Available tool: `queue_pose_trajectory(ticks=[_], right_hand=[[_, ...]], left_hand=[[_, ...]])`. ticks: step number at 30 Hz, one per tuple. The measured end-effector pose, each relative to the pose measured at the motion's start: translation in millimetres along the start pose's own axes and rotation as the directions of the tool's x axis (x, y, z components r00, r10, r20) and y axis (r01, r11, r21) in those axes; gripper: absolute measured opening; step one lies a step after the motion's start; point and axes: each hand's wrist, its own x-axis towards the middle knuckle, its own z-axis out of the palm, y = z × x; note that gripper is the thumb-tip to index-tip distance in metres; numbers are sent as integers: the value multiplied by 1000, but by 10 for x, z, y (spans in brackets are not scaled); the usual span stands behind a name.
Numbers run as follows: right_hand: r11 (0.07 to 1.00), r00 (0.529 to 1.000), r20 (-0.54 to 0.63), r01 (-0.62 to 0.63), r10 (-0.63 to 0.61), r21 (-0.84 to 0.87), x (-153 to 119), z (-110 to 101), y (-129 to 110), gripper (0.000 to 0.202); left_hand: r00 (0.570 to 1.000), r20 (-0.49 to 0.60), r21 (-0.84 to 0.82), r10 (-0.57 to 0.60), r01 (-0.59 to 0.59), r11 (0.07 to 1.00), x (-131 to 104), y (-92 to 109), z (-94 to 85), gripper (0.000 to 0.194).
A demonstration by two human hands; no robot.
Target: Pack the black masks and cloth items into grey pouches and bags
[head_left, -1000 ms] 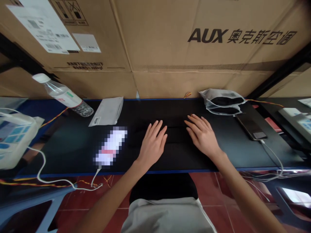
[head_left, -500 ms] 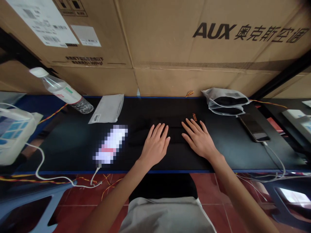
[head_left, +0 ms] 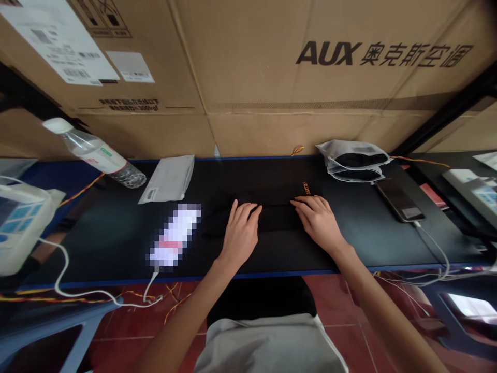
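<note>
A long piece of black cloth with small orange lettering lies flat on the black table, hard to tell from the dark surface. My left hand is on its left part, fingers bent and the tips drawn together at the cloth. On the right part, just below the lettering, my right hand has its fingers bent close together, pinching at the cloth's fold. The fabric between the fingertips is mostly hidden.
Around the black table are a lit phone, a flat white pouch, a tilted water bottle, clear bags with dark contents, and a charging phone. A large cardboard box stands behind.
My fingers, spread flat on the cloth before, have bent and drawn together at it. The view has shifted slightly.
</note>
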Motion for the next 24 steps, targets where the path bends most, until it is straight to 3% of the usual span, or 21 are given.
queue_pose_trajectory(ticks=[8, 11, 15, 21, 24], right_hand=[[1000, 1000, -17, -15, 16, 18, -8, -25, 16, 43], [999, 999, -14, 39, -39, 21, -22, -54, -46, 50], [991, 990, 42, 136, -137, 11, -16, -30, -154, 41], [996, 990, 124, 72, -66, -43, -14, 31, -166, 50], [996, 990, 125, 74, -68, -43, -32, 17, -149, 50]], left_hand=[[1000, 1, -11, 23, -23, 1000, 4, -37, 26, 48], [1000, -2, -10, 13, -13, 1000, 4, -28, 41, 48], [998, 35, 16, 50, -51, 999, 0, -31, 59, 44], [998, 57, -6, 32, -32, 999, 4, -16, 46, 42], [996, 80, 12, 39, -40, 999, 15, 17, 19, 50]])
